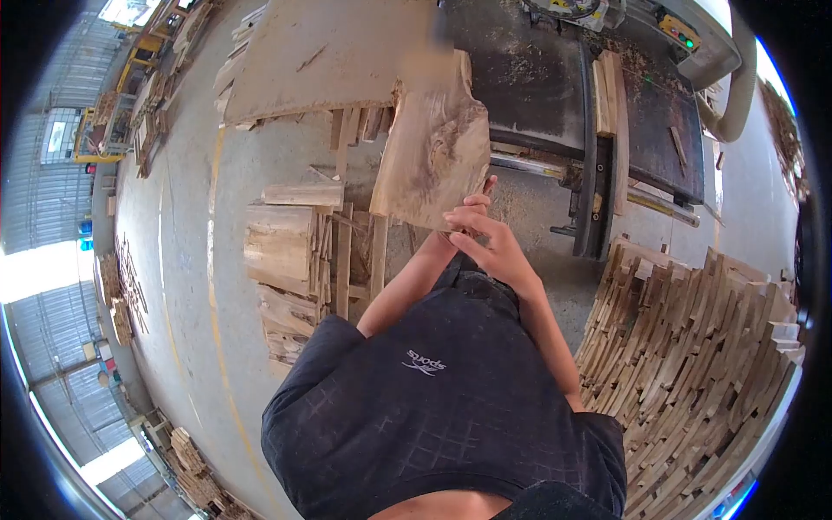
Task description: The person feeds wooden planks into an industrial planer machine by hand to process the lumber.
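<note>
A rough wooden slab (433, 165) with a wavy edge and a dark knot lies lengthwise in front of me, its far end at the saw table. My right hand (492, 245) grips the slab's near right corner, fingers over the edge and thumb below them. Under the near end goes my left hand (447, 243), mostly hidden by the wood. A fingertip shows past the slab's right edge; which hand it belongs to is hard to make out. A large wide board (321, 52) lies left of the slab's far end.
Ahead right is a dark saw table (529, 87) with sawdust, a rail (592, 191) and wood strips (614, 121). Stacked strips (685, 338) fill my right side. Boards (282, 243) are piled at left. A green light shows on a control box (680, 33).
</note>
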Demonstrator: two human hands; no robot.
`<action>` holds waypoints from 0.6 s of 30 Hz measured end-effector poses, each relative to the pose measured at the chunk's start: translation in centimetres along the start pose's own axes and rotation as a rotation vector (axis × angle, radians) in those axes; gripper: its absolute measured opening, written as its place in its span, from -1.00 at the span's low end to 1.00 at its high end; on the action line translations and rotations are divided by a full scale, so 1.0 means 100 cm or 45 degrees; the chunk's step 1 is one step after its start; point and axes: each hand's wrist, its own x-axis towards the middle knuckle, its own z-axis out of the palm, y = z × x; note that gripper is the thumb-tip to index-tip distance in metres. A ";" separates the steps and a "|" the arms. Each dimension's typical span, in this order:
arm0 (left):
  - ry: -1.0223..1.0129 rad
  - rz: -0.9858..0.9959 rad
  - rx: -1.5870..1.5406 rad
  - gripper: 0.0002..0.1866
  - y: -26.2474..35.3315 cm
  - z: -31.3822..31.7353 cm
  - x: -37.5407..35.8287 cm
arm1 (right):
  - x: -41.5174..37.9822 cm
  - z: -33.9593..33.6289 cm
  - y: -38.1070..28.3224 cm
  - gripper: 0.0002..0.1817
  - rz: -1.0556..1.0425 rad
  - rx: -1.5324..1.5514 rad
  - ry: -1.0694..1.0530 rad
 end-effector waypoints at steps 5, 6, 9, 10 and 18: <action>0.032 0.071 0.075 -0.34 0.014 -0.019 -0.006 | -0.043 -0.013 0.031 -0.67 0.362 0.171 -0.018; 0.070 0.136 0.042 -0.34 0.009 -0.020 -0.007 | -0.051 -0.014 0.037 -0.67 0.449 0.259 0.000; 0.076 0.155 -0.051 -0.34 -0.002 -0.006 -0.001 | -0.058 -0.017 0.052 -0.67 0.563 0.371 0.031; 0.078 0.178 -0.057 -0.34 0.000 -0.004 -0.001 | -0.060 -0.016 0.055 -0.66 0.587 0.415 0.065; 0.137 0.081 0.108 -0.25 0.044 0.005 0.021 | -0.006 -0.036 0.068 -0.66 0.649 0.433 0.218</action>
